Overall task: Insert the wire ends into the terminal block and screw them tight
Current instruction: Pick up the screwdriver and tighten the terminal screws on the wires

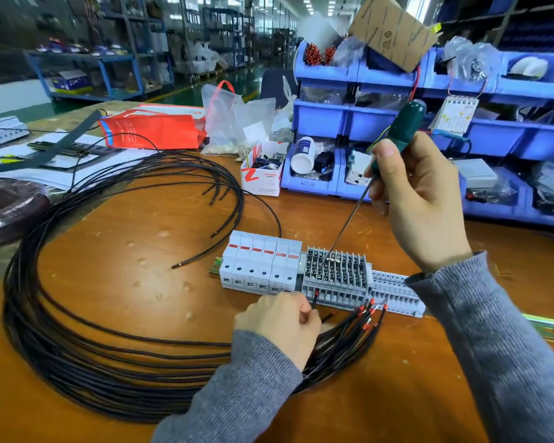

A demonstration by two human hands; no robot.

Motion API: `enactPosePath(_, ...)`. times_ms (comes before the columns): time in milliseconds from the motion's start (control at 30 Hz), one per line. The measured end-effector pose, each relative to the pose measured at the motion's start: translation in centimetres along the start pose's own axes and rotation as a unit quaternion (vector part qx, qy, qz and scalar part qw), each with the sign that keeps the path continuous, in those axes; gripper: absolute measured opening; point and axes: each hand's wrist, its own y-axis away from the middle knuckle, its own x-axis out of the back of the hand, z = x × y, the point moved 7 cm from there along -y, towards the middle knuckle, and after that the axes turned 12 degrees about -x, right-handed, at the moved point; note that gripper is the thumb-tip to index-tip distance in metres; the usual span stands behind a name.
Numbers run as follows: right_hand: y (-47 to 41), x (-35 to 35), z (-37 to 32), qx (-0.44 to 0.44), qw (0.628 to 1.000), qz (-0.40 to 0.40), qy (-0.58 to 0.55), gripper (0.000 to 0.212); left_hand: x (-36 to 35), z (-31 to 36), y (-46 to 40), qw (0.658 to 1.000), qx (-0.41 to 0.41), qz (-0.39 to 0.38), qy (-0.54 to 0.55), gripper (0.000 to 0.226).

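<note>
Nearest, the left hand (277,318) has its fingers (304,310) pinched closed on one black wire (314,301), its red-sleeved end pushed up into a front slot of the grey terminal block (335,273) on the table (125,251). Just beside it the remaining ferruled wire ends (367,313) lie fanned out, waiting. Keep that wire pressed fully home while tightening. Farther off, the right hand (419,199) is wrapped closed around the green screwdriver (403,129), its tip resting on a screw atop the block. Judging by the slant, bring the shaft more upright and check that it sits over the held wire's own screw.
</note>
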Motion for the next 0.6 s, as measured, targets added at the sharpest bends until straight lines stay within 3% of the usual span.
enactPosePath(367, 0.04, -0.33, 0.40, -0.012, 1.000, -0.007, 0.021, 0.031, 0.10, 0.14, -0.07, 1.000, -0.001, -0.003, 0.000, 0.027)
enactPosePath(600, 0.26, -0.69, -0.03, -0.009, 1.000, -0.017, 0.020, 0.015, 0.19, 0.16, -0.02, 1.000, 0.004, -0.005, -0.001, 0.025)
